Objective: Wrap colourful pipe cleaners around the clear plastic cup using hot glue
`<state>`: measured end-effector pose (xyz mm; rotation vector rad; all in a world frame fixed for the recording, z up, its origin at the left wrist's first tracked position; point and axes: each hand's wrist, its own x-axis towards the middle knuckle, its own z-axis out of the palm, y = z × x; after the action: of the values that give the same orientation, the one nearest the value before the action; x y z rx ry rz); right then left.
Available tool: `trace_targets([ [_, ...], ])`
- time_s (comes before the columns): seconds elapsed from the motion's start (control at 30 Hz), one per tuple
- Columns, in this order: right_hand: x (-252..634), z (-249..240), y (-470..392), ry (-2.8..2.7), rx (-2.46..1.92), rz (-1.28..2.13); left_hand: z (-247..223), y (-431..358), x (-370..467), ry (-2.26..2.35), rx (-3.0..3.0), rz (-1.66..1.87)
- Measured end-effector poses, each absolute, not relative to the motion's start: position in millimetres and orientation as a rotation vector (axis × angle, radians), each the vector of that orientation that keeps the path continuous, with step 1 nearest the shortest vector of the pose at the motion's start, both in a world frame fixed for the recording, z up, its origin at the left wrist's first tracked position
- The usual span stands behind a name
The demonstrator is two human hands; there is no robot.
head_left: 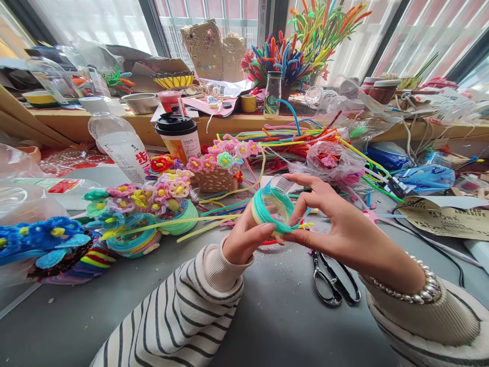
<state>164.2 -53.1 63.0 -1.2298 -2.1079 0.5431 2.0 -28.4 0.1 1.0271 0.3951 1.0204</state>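
Turquoise fuzzy ring (262, 211) — held between left (248, 234) and right grip (311, 216).

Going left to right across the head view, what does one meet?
Blue fuzzy flowers, clear white-capped plastic bottle, black-lidded paper cup, turquoise fuzzy coiled ring held by left hand and right hand, black-handled scissors, beige printed paper.
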Motion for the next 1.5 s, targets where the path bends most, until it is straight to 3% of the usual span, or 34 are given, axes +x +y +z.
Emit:
trace_targets([
  [1.5, 166, 70, -59, -2.091, -1.222, 0.624, -10, -27, -4, 0.395, 1.121, 1.022],
])
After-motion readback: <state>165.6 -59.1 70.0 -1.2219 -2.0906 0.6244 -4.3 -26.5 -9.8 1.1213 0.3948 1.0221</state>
